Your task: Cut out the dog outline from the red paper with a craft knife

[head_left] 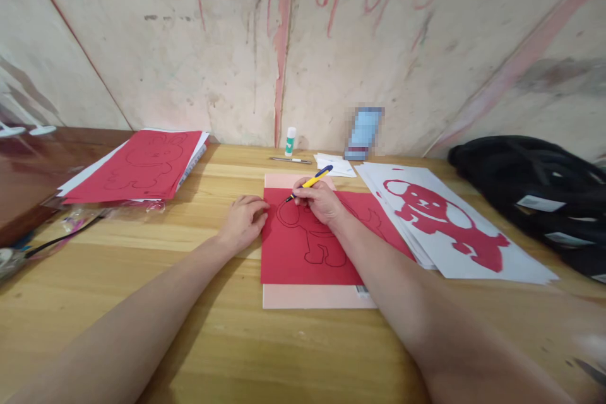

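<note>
On the wooden table (213,328) before me, my right hand (322,202) grips a yellow-and-blue craft knife (310,182), its tip on the outlined red paper sheet (293,252) that my left hand (243,221) presses flat, fingers relaxed, while any label seems too blurred to read.

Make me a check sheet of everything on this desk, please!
Surface: wooden table, bare at the front.
Job's things: red sheet with a drawn outline, lying on a pink mat; yellow-and-blue knife.
Clutter: red stack at left; white sheets with a red cut-out at right; glue stick; pen; black bag.
Grippers: left hand presses the red sheet's edge; right hand holds the knife, tip on the outline.
Cables: a thin black cord at far left.
Surroundings: pale wall with red marks.
</note>
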The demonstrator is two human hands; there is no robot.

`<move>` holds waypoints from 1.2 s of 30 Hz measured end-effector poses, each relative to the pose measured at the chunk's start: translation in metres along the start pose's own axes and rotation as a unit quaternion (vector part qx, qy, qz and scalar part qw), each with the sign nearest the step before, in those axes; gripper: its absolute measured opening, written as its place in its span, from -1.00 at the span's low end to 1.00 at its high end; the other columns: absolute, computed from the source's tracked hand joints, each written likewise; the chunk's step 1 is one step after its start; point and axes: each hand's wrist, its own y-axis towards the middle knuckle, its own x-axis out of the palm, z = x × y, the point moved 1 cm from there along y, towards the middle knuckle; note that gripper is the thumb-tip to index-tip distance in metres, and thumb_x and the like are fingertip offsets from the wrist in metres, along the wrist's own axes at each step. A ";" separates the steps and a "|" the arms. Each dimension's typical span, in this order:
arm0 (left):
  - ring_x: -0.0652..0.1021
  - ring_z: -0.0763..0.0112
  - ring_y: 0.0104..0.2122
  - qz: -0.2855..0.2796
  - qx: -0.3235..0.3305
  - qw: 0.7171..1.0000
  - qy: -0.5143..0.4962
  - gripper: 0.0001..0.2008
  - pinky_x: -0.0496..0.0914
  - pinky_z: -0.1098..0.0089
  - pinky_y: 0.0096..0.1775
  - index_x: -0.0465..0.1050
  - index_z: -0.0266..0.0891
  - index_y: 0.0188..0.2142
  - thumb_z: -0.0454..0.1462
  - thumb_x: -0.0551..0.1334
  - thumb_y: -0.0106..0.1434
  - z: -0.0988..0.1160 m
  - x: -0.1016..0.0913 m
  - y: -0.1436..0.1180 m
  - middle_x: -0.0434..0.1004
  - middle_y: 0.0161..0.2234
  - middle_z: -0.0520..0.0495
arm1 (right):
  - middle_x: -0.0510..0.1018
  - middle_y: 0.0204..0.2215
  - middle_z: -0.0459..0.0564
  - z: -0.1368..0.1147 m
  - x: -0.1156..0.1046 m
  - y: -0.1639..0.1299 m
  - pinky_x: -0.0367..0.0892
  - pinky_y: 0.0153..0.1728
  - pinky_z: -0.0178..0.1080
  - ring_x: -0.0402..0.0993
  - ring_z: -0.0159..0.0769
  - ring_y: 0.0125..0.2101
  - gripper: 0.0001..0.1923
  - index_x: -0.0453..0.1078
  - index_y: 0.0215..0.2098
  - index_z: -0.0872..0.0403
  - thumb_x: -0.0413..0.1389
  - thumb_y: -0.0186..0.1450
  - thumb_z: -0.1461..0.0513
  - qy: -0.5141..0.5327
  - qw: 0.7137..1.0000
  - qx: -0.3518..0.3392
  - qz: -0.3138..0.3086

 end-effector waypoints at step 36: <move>0.44 0.15 -0.11 0.041 0.126 0.985 0.110 -0.78 0.34 0.09 -0.07 0.49 -0.23 -0.17 -0.35 0.10 0.27 0.017 -0.010 -0.005 0.51 -0.11 -0.17 | 0.31 -0.73 -0.21 -0.004 -0.004 -0.049 0.02 -0.64 -0.38 0.14 -0.51 -0.69 -0.83 0.31 -0.50 0.09 0.17 0.01 0.16 -0.087 0.996 -0.020 0.025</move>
